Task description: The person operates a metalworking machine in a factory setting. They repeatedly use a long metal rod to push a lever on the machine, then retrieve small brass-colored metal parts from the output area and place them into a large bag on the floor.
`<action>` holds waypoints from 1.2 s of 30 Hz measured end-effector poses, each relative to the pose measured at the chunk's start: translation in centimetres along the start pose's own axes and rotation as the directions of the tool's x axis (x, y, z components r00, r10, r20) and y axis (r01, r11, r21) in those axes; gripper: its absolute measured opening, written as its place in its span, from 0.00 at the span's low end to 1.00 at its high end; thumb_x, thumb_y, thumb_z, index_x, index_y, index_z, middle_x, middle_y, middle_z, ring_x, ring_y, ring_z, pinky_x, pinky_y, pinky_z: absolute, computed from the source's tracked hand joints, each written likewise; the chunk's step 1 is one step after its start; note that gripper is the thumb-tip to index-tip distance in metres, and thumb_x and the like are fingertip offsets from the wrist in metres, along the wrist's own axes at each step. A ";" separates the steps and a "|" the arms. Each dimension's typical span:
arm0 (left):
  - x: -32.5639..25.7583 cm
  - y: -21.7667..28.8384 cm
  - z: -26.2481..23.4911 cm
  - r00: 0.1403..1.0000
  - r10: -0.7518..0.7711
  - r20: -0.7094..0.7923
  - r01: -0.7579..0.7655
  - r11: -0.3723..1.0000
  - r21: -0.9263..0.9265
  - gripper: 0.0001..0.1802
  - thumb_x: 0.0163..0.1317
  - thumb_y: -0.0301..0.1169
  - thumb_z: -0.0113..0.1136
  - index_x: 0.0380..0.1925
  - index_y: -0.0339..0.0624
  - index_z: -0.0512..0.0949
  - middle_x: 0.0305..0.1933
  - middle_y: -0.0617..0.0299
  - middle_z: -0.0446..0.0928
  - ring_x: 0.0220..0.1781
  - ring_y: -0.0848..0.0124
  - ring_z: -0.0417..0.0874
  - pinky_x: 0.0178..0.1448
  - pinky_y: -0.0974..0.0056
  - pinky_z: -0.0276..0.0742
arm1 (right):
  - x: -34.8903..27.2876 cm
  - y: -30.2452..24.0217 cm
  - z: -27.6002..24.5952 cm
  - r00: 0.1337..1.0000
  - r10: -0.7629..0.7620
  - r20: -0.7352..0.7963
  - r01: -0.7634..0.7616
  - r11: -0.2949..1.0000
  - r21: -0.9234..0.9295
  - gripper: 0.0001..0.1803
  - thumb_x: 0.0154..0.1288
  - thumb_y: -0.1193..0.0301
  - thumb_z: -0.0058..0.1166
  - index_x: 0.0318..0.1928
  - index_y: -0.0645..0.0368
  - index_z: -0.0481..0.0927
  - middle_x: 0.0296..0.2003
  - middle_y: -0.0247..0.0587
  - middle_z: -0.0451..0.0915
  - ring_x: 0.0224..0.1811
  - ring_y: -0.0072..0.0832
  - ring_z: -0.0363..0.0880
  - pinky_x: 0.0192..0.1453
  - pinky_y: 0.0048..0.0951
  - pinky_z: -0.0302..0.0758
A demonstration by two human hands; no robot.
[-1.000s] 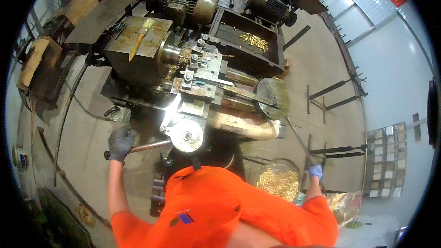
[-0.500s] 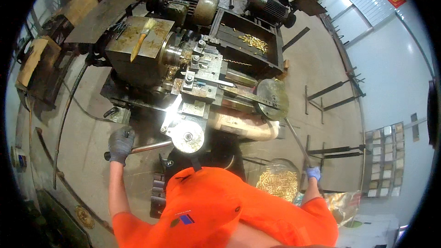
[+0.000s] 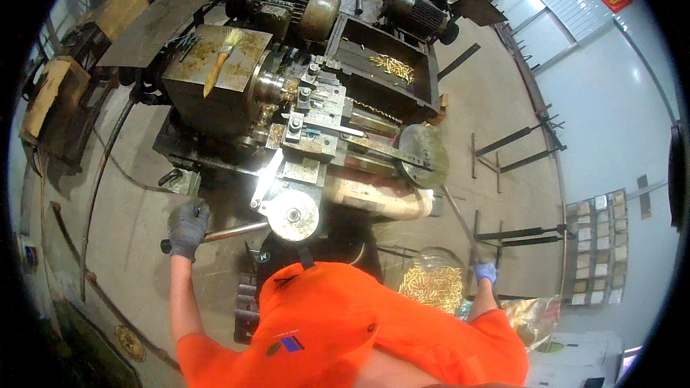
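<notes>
A small metal lathe (image 3: 305,147) stands in front of me. My left hand (image 3: 188,228), in a grey knit glove, is wrapped round a metal lever (image 3: 233,231) that runs from a round dial plate (image 3: 293,215) at the lathe's near side. Out to the right, my right hand (image 3: 486,271), in a blue glove, is closed on the end of a long thin rod lever (image 3: 460,219). That rod leads up to a round plate (image 3: 422,154) at the lathe's right. Brass-coloured shavings lie around the chuck (image 3: 269,88).
A wooden-handled brush (image 3: 219,65) lies on the headstock. Small brass pieces (image 3: 392,68) sit in a dark metal tray behind, and many more fill a round basin (image 3: 433,286) near my right arm. Bar stands (image 3: 514,147) are at the right; a bent pole (image 3: 108,172) stands left.
The view has shifted very slightly. Both hands keep their grip on the levers, with no clear movement of either lever.
</notes>
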State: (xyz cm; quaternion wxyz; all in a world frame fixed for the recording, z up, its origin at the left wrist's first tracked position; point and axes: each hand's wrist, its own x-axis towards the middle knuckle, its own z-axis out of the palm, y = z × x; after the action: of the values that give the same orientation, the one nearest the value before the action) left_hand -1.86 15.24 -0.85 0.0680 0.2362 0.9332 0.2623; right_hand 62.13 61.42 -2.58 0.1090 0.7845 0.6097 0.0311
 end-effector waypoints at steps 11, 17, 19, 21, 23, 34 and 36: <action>-0.2 0.6 -0.2 0.999 0.014 -0.034 -0.015 0.999 -0.033 0.12 0.53 0.37 0.57 0.33 0.42 0.81 0.32 0.49 0.79 0.34 0.53 0.81 0.39 0.57 0.75 | 1.5 2.6 3.0 0.999 -0.050 -0.011 0.050 0.997 -0.057 0.28 0.47 0.52 0.56 0.39 0.65 0.81 0.41 0.58 0.79 0.45 0.50 0.78 0.48 0.42 0.74; -0.2 0.6 -0.4 0.998 0.039 -0.044 -0.038 0.999 0.020 0.13 0.54 0.38 0.58 0.36 0.44 0.82 0.32 0.49 0.80 0.34 0.54 0.81 0.39 0.57 0.76 | -0.5 1.1 1.6 0.999 0.039 -0.018 -0.039 0.999 0.001 0.27 0.46 0.52 0.57 0.38 0.64 0.81 0.41 0.58 0.79 0.46 0.49 0.78 0.49 0.41 0.74; -0.2 0.3 -0.1 0.998 0.040 -0.054 -0.039 0.999 0.007 0.13 0.54 0.38 0.58 0.35 0.44 0.82 0.32 0.49 0.80 0.34 0.54 0.81 0.39 0.57 0.76 | -1.5 0.6 0.8 0.998 0.064 -0.014 -0.064 0.998 0.009 0.27 0.45 0.51 0.56 0.38 0.63 0.81 0.41 0.58 0.79 0.46 0.49 0.78 0.50 0.41 0.74; -0.1 0.3 -0.1 0.998 0.038 -0.052 -0.038 0.999 -0.008 0.13 0.54 0.37 0.58 0.35 0.44 0.82 0.32 0.49 0.80 0.34 0.54 0.81 0.39 0.57 0.76 | -2.0 0.7 0.5 0.998 0.059 -0.011 -0.059 0.998 0.019 0.27 0.45 0.51 0.57 0.37 0.63 0.81 0.42 0.58 0.79 0.46 0.49 0.78 0.50 0.41 0.74; -0.1 0.5 -0.3 0.999 0.028 -0.041 -0.029 0.999 -0.023 0.13 0.54 0.37 0.58 0.35 0.45 0.82 0.32 0.49 0.80 0.34 0.54 0.81 0.39 0.57 0.76 | -1.6 1.3 1.2 0.999 0.050 -0.007 -0.050 0.999 0.020 0.28 0.45 0.51 0.57 0.38 0.63 0.81 0.41 0.57 0.79 0.46 0.49 0.78 0.50 0.40 0.74; -0.1 1.0 -0.8 0.999 -0.047 0.015 0.048 0.999 -0.014 0.13 0.53 0.37 0.58 0.35 0.43 0.81 0.33 0.49 0.79 0.35 0.52 0.81 0.40 0.56 0.76 | -3.1 1.3 1.2 0.998 0.068 0.009 -0.068 0.997 0.042 0.29 0.44 0.50 0.59 0.40 0.63 0.80 0.43 0.57 0.79 0.48 0.49 0.77 0.52 0.40 0.73; -0.1 1.0 -0.8 0.999 -0.048 0.014 0.048 0.999 -0.013 0.13 0.53 0.37 0.58 0.35 0.44 0.81 0.32 0.49 0.79 0.35 0.52 0.80 0.40 0.55 0.75 | -2.8 1.6 1.5 0.998 0.064 0.025 -0.065 0.997 0.035 0.29 0.44 0.51 0.59 0.40 0.63 0.80 0.43 0.57 0.79 0.48 0.49 0.77 0.52 0.40 0.73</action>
State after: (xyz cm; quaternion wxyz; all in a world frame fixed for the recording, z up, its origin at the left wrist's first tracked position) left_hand -1.56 15.56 0.33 0.0820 0.2151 0.9364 0.2650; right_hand 63.25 58.12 -3.48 0.1014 0.8058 0.5833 0.0143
